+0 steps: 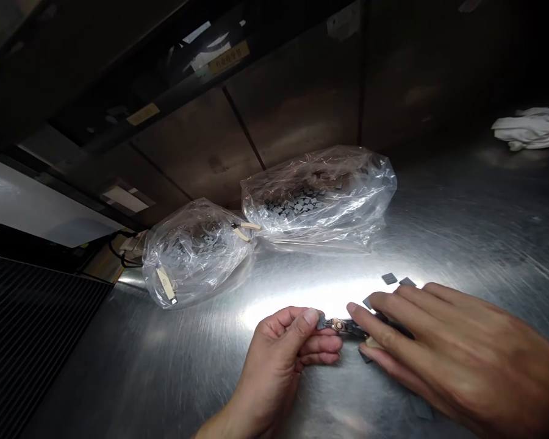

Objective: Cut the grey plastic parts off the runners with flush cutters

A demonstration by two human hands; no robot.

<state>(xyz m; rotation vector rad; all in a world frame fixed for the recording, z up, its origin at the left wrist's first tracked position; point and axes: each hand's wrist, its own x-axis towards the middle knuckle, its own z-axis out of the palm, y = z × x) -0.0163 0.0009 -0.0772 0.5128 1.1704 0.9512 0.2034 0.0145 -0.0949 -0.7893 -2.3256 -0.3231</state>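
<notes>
My left hand (pixel 281 350) pinches a small dark grey piece (pixel 321 321) between thumb and forefinger, just above the metal table. In my right hand (pixel 448 347) is a pair of nippers (pixel 339 326), its jaws pointing left and touching or nearly touching that piece. The handles are mostly hidden under my fingers. Flat grey square pieces lie around my right hand: one loose piece (pixel 388 278) beyond the fingers, another piece (pixel 407 281) beside it, and a part-hidden piece (pixel 365 355) below the nippers.
Two clear plastic bags stand against the back panel: a larger bag (pixel 366 207) with many grey pieces and a smaller bag (pixel 210 268). A cream-handled tool (pixel 244 230) lies between them. A cream labelled object (pixel 165 285) rests by the smaller bag. White cloth (pixel 531 128) lies far right.
</notes>
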